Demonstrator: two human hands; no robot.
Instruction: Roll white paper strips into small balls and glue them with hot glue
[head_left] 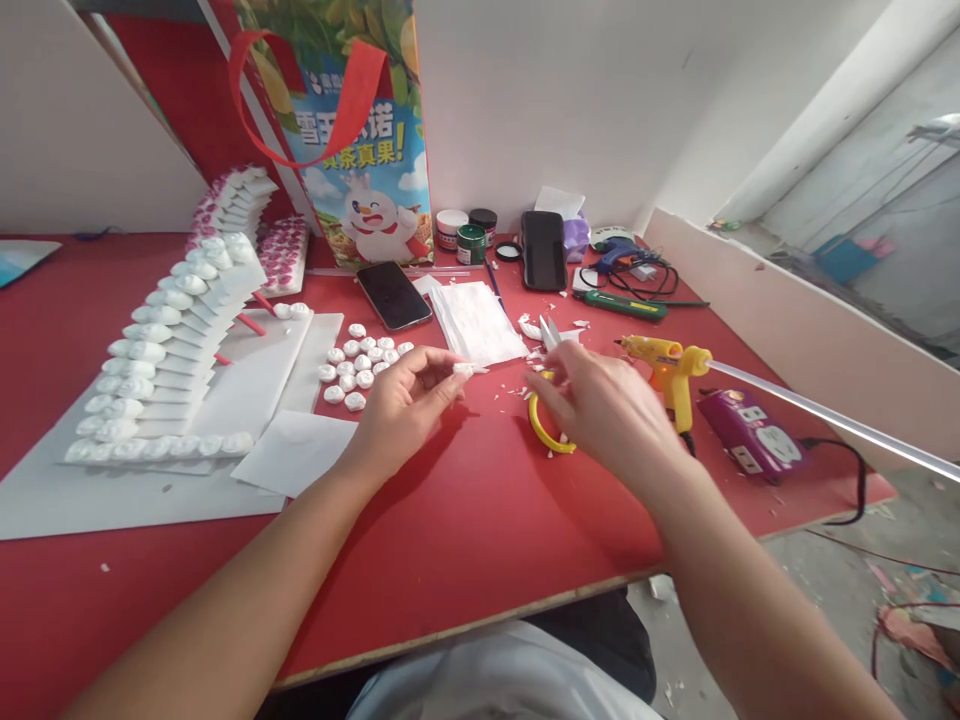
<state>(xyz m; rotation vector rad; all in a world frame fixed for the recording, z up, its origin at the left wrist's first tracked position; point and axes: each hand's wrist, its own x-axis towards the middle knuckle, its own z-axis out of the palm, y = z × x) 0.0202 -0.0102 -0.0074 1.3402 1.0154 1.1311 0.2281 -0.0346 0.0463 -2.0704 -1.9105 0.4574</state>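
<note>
My left hand (409, 405) is closed in a pinch on a small white rolled-paper flower (465, 369), whose thin tail points right. My right hand (607, 405) is closed over yellow-handled scissors (551, 333); the blades point away and one handle loop shows below the fingers, while the rest is hidden. Left of my left hand lies a group of similar white paper flowers (364, 378). A stack of thin white tissue sheets (478, 322) rests just beyond my hands, with white paper scraps around the blades.
At left, a curved stepped white model (187, 340) edged with flowers stands on white board (45, 500). A yellow glue gun (660, 360) and purple power box (752, 435) sit at right. Behind are phones (394, 295), paint jars (471, 243), a green cutter (625, 305) and a printed bag (360, 150).
</note>
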